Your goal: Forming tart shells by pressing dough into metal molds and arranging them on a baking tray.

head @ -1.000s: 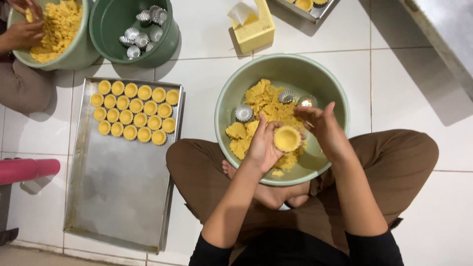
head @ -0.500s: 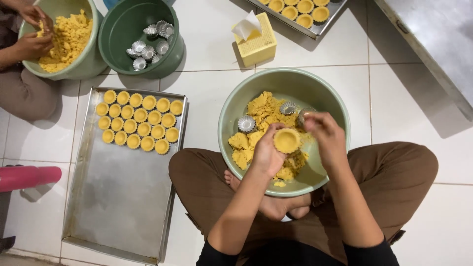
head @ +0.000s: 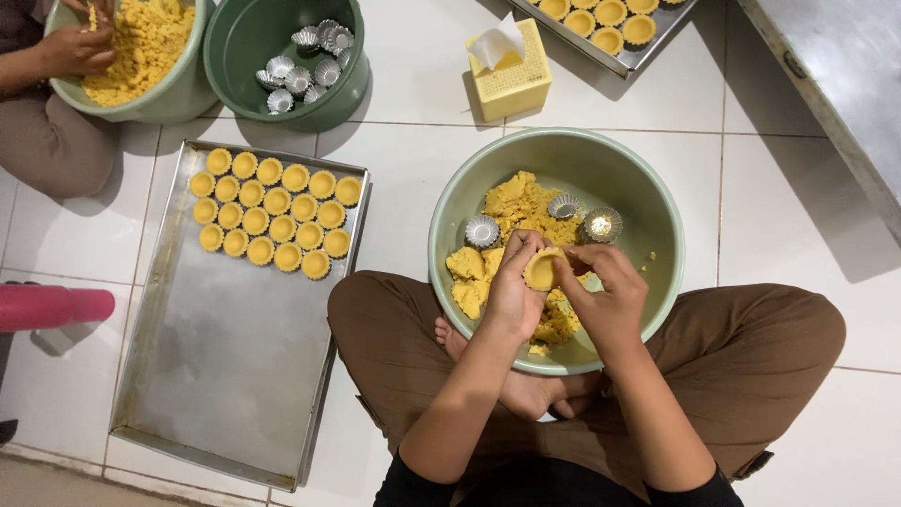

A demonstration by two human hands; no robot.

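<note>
My left hand [head: 511, 286] holds a small tart mould filled with yellow dough [head: 542, 269] over a pale green bowl [head: 648, 202]. My right hand [head: 605, 291] meets it from the right, fingertips pressing the dough at the mould's edge. The bowl rests on my crossed legs and holds lumps of yellow dough [head: 516, 202] and three empty fluted metal moulds [head: 481, 230].
A metal tray [head: 225, 376] on the floor at left carries rows of filled tart shells [head: 272, 214]. A dark green bowl [head: 239, 42] with empty moulds and a yellow tissue box [head: 511, 80] stand beyond. Another person's hand [head: 70, 47] works dough in a bowl top left. A second tray [head: 610, 47] lies top right.
My right hand has come down from above the mould and now presses the dough at its edge. The view has shifted slightly, with the bowl lower in frame.
</note>
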